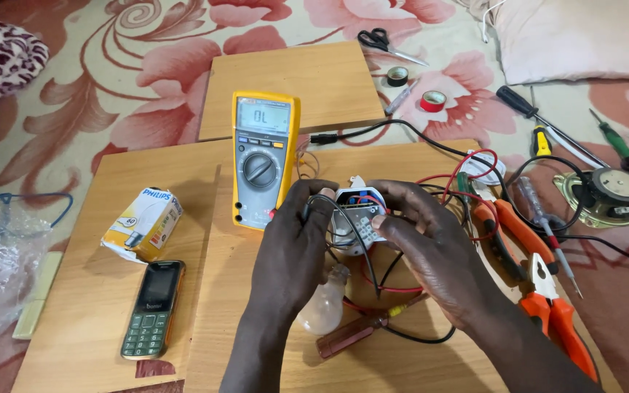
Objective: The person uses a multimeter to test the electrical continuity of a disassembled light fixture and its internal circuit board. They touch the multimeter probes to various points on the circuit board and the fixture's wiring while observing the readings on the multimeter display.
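Left hand (294, 244) and right hand (431, 244) curled inward — clasping white switch (358, 218), wrists low

Both hands (362, 240) together, fingers curled

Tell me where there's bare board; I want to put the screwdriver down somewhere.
Free: the far board behind the multimeter, and the strip between the bulb box and multimeter. Also the near board right of the phone. Crowded: right of the hands, among wires and orange pliers.
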